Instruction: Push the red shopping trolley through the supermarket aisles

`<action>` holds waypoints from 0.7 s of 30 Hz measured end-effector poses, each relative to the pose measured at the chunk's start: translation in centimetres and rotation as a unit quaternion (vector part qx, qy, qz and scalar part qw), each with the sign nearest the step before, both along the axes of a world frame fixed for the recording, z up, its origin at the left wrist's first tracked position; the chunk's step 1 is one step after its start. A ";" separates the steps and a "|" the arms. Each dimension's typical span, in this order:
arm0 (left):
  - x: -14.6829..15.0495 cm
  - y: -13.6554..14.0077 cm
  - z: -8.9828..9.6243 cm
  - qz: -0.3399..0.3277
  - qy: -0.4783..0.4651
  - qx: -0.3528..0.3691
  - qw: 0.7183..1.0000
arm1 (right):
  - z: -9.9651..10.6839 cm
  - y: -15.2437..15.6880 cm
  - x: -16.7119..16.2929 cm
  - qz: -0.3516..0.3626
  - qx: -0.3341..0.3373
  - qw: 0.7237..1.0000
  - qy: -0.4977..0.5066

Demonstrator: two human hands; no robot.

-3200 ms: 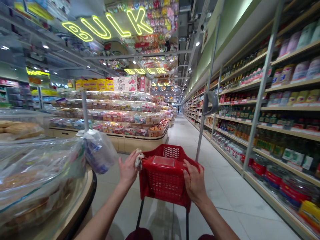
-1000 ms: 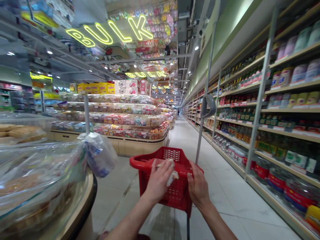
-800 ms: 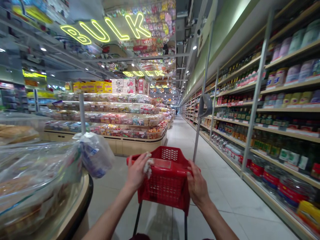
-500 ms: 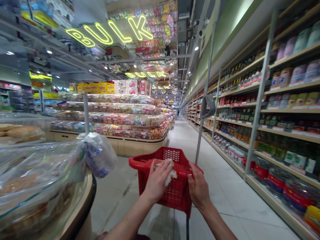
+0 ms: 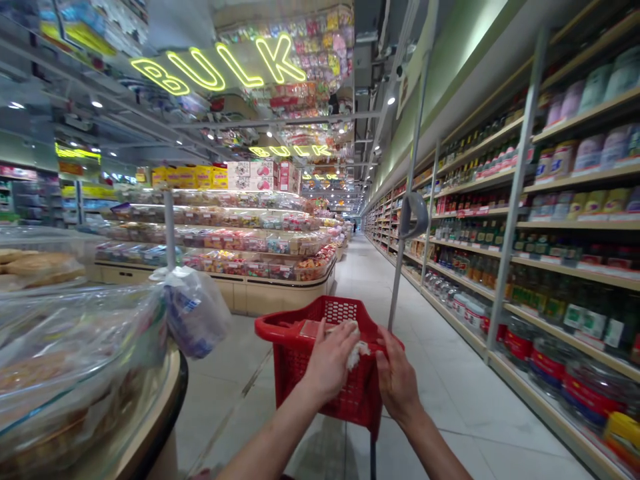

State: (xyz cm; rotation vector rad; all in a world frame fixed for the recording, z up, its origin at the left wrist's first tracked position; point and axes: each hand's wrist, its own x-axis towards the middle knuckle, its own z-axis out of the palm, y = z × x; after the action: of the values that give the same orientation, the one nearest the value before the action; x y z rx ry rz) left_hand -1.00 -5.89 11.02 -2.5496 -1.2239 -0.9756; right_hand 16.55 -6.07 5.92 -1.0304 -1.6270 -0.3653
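A red plastic shopping basket (image 5: 295, 373) with a perforated wall stands in front of me over the floor. My left hand (image 5: 333, 360) presses a crumpled white cloth (image 5: 358, 353) against the basket's near rim; the cloth sticks out beyond the fingers. At the rim's right end, my right hand (image 5: 397, 373) grips the basket, thumb on the near side and fingers over the top. A grey pole (image 5: 397, 293) with a looped grey handle (image 5: 414, 215) rises behind the right hand.
On the left, a rounded counter (image 5: 173, 400) holds baked goods under clear plastic, with a plastic bag (image 5: 195, 310) hanging at its corner. Tiered candy bins (image 5: 260, 243) stand ahead. Shelves (image 5: 500, 253) of bottles and jars line the right of the tiled aisle (image 5: 360, 267).
My left hand has slid right along the rim with the cloth, closer to my right hand. My right hand keeps its place on the basket.
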 end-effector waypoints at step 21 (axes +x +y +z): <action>-0.8 0.5 -0.7 0.091 -0.009 0.118 0.989 | 0.1 -0.8 -0.5 0.031 -0.006 0.998 0.059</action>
State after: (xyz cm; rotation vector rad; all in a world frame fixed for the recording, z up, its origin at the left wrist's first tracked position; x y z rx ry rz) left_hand -1.82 -5.35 10.32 -2.2118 -1.2383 -1.0357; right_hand 16.07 -6.86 6.06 -0.9900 -1.5527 -0.2487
